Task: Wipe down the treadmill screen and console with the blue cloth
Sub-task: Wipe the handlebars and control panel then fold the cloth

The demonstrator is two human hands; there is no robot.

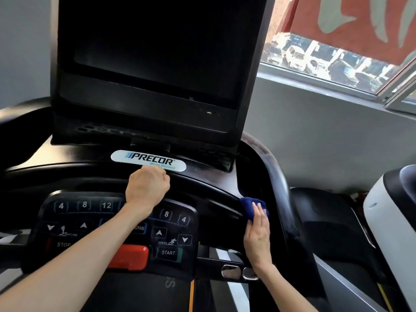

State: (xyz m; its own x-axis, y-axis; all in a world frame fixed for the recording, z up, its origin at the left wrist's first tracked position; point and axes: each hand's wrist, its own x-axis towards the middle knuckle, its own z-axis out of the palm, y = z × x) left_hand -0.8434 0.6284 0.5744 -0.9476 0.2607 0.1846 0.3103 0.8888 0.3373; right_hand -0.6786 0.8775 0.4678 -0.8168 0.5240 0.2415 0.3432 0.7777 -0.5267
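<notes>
Window (333, 61) upper right, parked cars outside. Head view: 1 dark screen (157, 52); badge (148, 160) reads "PRECOR Move Beyond". Console (67, 161) keys read 4, 8, 12, 8, 4, STOP, START, SPEED, INCLINE; the left forearm covers others. Left hand (146, 190): fingers curled over crossbar (202, 185) below badge. Right hand (257, 235): fingers straight, pressed together, flat on 1 blue cloth (247, 203) at console's right end.

One screen (157, 52), one console (67, 167), one blue cloth (248, 204), two hands (147, 188) (258, 233).
</notes>
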